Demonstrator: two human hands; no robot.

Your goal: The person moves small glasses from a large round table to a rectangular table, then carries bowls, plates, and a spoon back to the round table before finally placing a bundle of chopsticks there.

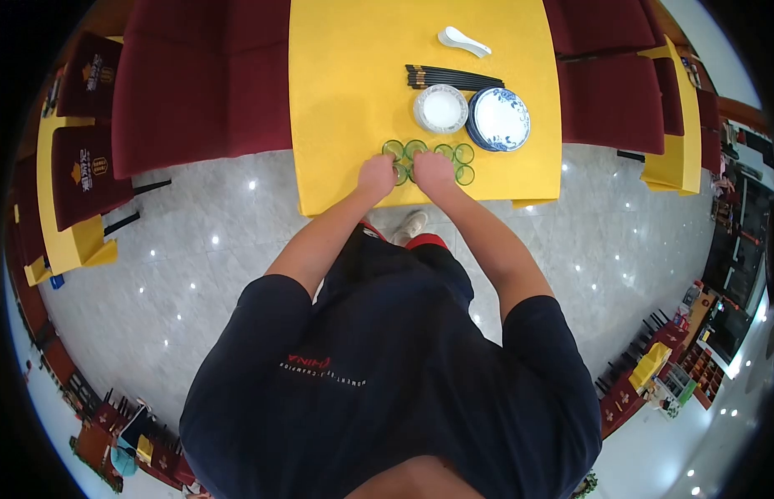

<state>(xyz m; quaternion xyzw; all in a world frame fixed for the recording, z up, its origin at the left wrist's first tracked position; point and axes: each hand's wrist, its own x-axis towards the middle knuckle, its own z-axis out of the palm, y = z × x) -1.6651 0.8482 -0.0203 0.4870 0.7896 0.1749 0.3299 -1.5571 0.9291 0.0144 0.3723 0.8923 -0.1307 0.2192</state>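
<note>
Several green-tinted drinking glasses [464, 154] stand in a close group near the front edge of the yellow-covered table [345, 100]. On the left side of the group my left hand [377, 176] is closed, its fingers at the rim of a green glass. My right hand [434, 171] reaches over the middle of the group, fingers curled down at another green glass and partly hiding it. Just beyond the glasses are white patterned bowls [441, 109] and a stack of blue-and-white plates [499, 119].
Black chopsticks [453, 78] lie side by side behind the bowls and plates. Farther back are white spoons [463, 41], nested together. Dark red chairs [204, 83] flank the table on the left, with another red chair [611, 104] on the right.
</note>
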